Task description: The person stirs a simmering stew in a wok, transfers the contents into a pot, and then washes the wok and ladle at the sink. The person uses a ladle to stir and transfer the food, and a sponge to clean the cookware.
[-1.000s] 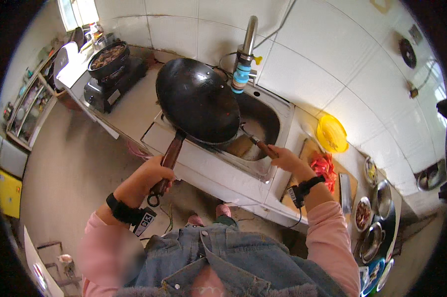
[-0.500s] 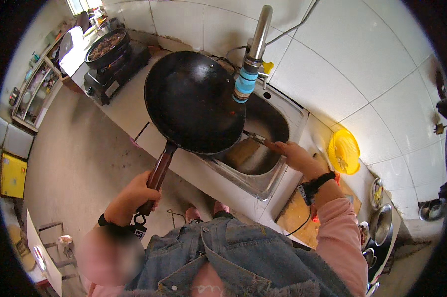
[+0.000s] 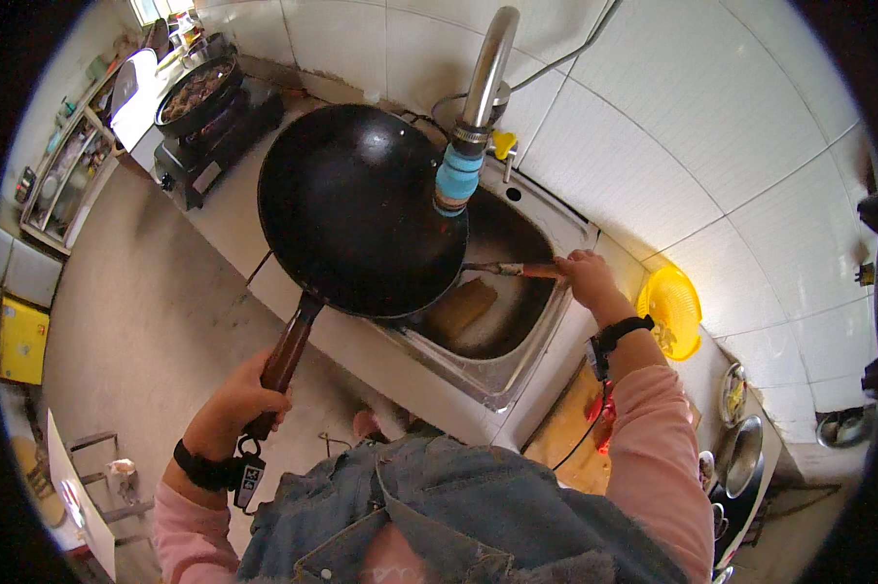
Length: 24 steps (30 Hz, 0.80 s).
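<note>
My left hand [image 3: 244,397] is closed around the brown handle of a large black wok [image 3: 351,224]. The wok hangs over the counter and the left part of the sink [image 3: 517,375], its inside facing up at me. Past its right rim, my right hand [image 3: 592,284] grips a slim tool [image 3: 528,271] with a wooden handle and a darker shaft. The tool's far end meets or passes behind the wok's rim, so its head is hidden. A metal faucet [image 3: 487,83] with a blue-wrapped spout overlaps the wok's right edge. Beneath, a brown flat piece [image 3: 461,310] lies in the basin.
At the far left, a pan of food [image 3: 197,95] sits on a black portable stove [image 3: 215,146]. Right of the sink are a yellow basket [image 3: 674,311], a wooden cutting board [image 3: 570,443] with red pieces, and several bowls [image 3: 745,456]. A tiled wall [image 3: 653,156] rises behind.
Both hands, the wok and the surroundings sit slightly further left in view, partly from head movement. The tool has swung to lie more level, and my right hand is a little higher.
</note>
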{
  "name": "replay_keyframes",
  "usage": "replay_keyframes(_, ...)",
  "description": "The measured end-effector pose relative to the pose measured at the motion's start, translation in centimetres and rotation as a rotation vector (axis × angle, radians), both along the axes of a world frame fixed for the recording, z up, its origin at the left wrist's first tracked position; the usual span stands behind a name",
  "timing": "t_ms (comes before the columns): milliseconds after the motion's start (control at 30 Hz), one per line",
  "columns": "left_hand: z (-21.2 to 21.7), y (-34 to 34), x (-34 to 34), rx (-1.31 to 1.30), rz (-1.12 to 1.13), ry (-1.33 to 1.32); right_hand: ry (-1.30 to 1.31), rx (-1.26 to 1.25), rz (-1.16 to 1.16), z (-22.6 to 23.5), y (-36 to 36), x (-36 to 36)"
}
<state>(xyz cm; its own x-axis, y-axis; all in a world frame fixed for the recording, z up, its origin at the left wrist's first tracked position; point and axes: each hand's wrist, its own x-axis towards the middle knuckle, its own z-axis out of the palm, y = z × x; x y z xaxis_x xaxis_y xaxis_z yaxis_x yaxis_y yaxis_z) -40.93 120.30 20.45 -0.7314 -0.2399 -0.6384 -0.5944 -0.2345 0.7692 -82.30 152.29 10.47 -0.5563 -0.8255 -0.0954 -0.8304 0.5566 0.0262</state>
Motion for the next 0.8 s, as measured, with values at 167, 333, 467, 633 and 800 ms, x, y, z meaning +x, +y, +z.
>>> replay_keyframes(167,0.2,0.2,-0.2,-0.011,0.012,-0.028,-0.26,-0.379,-0.204,0.9,-5.5,-3.7)
replay_keyframes(333,0.7,0.2,-0.3,0.015,0.059,-0.105,-0.734,-0.593,-0.415,1.2,-12.6,-7.1)
replay_keyframes(467,1.0,0.1,-0.2,0.014,0.044,-0.077,-1.126,-0.593,-0.649,0.9,-15.6,-7.3)
replay_keyframes(633,0.5,0.1,0.1,0.074,0.069,-0.077,-1.289,-0.609,-0.7,0.6,-16.5,-7.2)
replay_keyframes(800,0.4,0.0,0.1,0.023,0.015,-0.113,-1.364,-0.669,-0.658,2.2,-16.4,-7.4)
